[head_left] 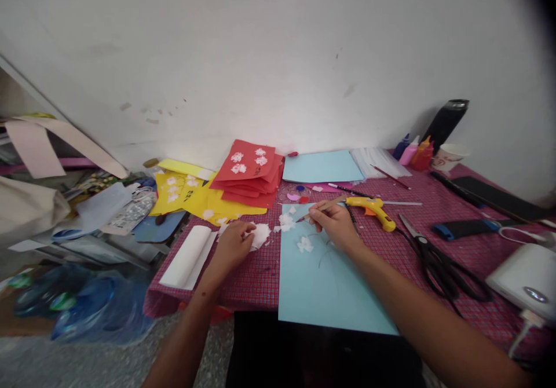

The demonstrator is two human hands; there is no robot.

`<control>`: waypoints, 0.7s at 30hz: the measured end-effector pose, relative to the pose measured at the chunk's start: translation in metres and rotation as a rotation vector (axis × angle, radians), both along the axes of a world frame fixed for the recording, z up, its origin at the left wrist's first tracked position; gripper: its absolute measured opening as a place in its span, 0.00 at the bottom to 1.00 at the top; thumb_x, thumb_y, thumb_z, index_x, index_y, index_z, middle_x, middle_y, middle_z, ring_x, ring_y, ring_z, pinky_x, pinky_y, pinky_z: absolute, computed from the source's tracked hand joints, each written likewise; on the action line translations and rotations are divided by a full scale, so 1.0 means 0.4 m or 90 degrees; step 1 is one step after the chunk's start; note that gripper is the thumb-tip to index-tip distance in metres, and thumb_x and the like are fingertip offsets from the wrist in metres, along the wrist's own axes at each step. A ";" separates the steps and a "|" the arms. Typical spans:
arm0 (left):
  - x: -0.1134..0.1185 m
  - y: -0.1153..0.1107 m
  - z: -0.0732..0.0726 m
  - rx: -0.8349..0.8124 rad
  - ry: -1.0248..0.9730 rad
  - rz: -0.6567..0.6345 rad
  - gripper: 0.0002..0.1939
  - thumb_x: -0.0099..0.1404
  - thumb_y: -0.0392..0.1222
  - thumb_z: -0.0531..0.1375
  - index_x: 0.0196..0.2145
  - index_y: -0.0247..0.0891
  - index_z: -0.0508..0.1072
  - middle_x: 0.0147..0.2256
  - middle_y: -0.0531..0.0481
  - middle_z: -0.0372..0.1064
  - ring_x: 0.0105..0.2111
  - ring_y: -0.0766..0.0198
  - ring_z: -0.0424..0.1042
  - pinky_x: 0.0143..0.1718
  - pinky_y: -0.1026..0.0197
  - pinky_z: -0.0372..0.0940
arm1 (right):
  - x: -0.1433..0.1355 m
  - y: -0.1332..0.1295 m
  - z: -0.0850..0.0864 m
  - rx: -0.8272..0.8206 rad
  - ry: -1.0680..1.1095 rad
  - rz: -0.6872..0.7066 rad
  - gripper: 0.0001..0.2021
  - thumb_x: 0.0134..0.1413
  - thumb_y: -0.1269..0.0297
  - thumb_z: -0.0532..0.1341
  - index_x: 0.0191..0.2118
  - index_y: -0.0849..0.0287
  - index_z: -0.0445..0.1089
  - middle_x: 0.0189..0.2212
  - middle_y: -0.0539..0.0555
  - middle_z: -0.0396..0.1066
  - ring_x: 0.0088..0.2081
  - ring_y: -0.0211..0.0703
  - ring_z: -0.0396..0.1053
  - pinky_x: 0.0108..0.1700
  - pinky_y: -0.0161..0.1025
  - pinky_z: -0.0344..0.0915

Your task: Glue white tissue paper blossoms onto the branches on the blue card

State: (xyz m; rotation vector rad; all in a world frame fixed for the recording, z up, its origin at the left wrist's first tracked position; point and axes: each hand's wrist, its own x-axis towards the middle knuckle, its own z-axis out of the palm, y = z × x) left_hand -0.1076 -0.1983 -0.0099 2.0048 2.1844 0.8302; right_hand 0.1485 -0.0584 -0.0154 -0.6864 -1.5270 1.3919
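My right hand [333,223] grips a thin paintbrush [306,216]. Its tip points left, close to a white paper flower [286,222] near the upper left corner of a light blue sheet [324,286]. Lower on that sheet lies a second white flower [305,244], with thin curved lines drawn beside it. My left hand [236,243] rests at a small heap of white paper pieces [260,235], fingers loosely curled and thumb apart from them. Nothing shows between those fingers, though their undersides are hidden. Loose white scraps lie between the heap and the sheet.
Beside my right hand are a yellow glue gun [372,207] and black scissors [438,260]. A white paper roll [187,256] lies left. Behind are red cards [247,165], yellow cards [191,198], a paint palette [293,196] and paint bottles [416,152]. A white device [527,278] sits right.
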 end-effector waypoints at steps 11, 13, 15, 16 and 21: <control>-0.001 0.022 -0.029 0.013 0.093 -0.051 0.16 0.58 0.34 0.56 0.44 0.38 0.75 0.45 0.43 0.70 0.46 0.54 0.67 0.51 0.51 0.61 | 0.000 0.000 0.004 0.009 -0.005 -0.002 0.11 0.53 0.57 0.64 0.30 0.59 0.68 0.22 0.48 0.69 0.18 0.34 0.62 0.20 0.34 0.58; 0.001 0.021 -0.024 0.014 0.078 -0.045 0.12 0.57 0.34 0.57 0.39 0.38 0.75 0.42 0.44 0.70 0.45 0.55 0.68 0.50 0.52 0.62 | -0.001 -0.002 0.006 0.010 -0.004 -0.004 0.11 0.53 0.56 0.64 0.30 0.59 0.68 0.22 0.48 0.69 0.18 0.34 0.62 0.20 0.34 0.58; 0.004 0.020 -0.016 0.003 0.063 -0.041 0.08 0.56 0.34 0.57 0.35 0.39 0.73 0.39 0.46 0.71 0.42 0.56 0.68 0.48 0.53 0.62 | -0.001 -0.003 0.007 0.009 -0.005 -0.003 0.12 0.53 0.55 0.64 0.29 0.59 0.68 0.22 0.49 0.69 0.18 0.34 0.62 0.20 0.34 0.58; 0.006 0.019 -0.013 -0.003 0.057 -0.039 0.07 0.56 0.34 0.57 0.34 0.39 0.72 0.38 0.47 0.71 0.42 0.56 0.68 0.47 0.54 0.62 | 0.000 -0.003 0.007 0.009 -0.006 -0.001 0.12 0.53 0.55 0.64 0.29 0.59 0.68 0.22 0.49 0.69 0.19 0.34 0.62 0.20 0.34 0.58; 0.010 0.018 -0.010 -0.014 0.037 -0.026 0.11 0.56 0.33 0.57 0.38 0.40 0.72 0.41 0.46 0.71 0.44 0.55 0.68 0.50 0.53 0.61 | 0.000 -0.002 0.006 0.006 -0.010 -0.004 0.13 0.52 0.54 0.64 0.30 0.59 0.69 0.22 0.49 0.69 0.19 0.34 0.62 0.20 0.34 0.58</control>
